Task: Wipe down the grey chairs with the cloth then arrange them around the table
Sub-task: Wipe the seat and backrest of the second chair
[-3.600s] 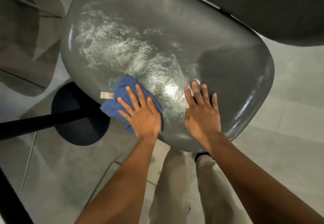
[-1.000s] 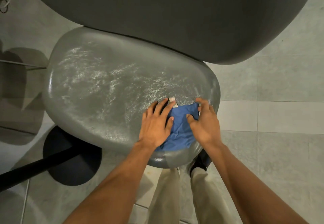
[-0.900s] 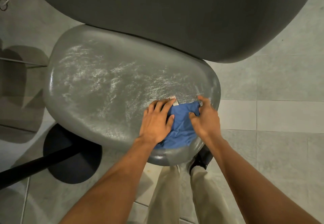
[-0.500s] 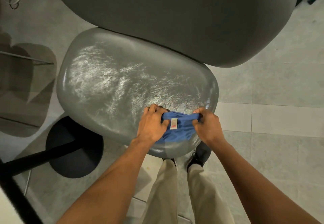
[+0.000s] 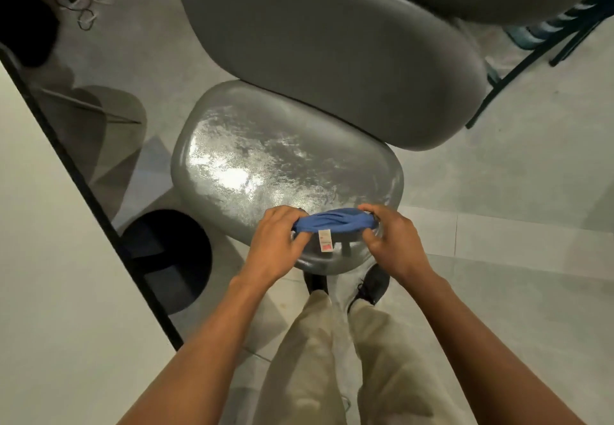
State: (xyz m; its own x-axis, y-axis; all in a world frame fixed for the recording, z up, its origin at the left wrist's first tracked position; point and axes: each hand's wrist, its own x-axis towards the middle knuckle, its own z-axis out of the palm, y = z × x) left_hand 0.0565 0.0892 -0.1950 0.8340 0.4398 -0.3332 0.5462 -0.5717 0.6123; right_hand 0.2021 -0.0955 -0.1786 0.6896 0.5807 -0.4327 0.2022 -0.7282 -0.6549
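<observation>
Blue cloth [image 5: 335, 224] with white-and-red tag [image 5: 325, 240]; glossy grey chair seat [image 5: 265, 172], matte grey backrest [image 5: 332, 45]; pale grey floor tiles [image 5: 515, 198]; beige trousers [image 5: 332, 358]; black shoes [image 5: 373, 283].

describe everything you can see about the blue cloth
The cloth is a blue, soft-looking fabric, bunched into a wrinkled band and stretched sideways between the two hands. The left hand pinches one end, the right hand the other. A small white tag with red print hangs from its lower edge. It is held over the near edge of the chair seat; whether it touches the seat cannot be told.
</observation>
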